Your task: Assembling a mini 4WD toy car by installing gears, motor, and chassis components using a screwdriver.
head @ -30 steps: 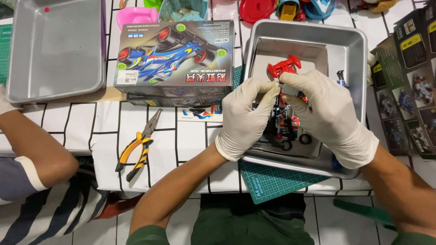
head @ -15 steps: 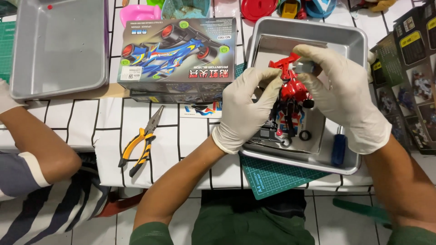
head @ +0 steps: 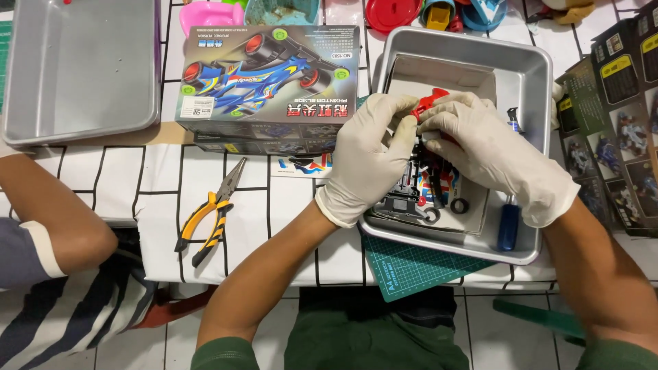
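Note:
Both my hands wear white gloves and meet over a metal tray [head: 531, 75]. My left hand [head: 370, 154] and my right hand [head: 490, 154] together grip a small red toy car body [head: 430, 101], of which only the rear wing shows between the fingers. Under the hands, in the tray, lie a black plastic chassis part [head: 401, 199], small black rings [head: 460, 205] and a sheet of paper. A blue-handled screwdriver [head: 508, 223] lies along the tray's right side.
A toy car box [head: 267, 82] stands left of the tray. Yellow-handled pliers [head: 209, 216] lie on the checked tablecloth. An empty metal tray [head: 79, 65] sits far left, with another person's arm [head: 55, 219] below it. A green cutting mat [head: 411, 267] pokes out beneath the tray.
My hands have closed in tighter around the red car body, covering most of it, and lowered it a little toward the tray. The other person's arm stays put.

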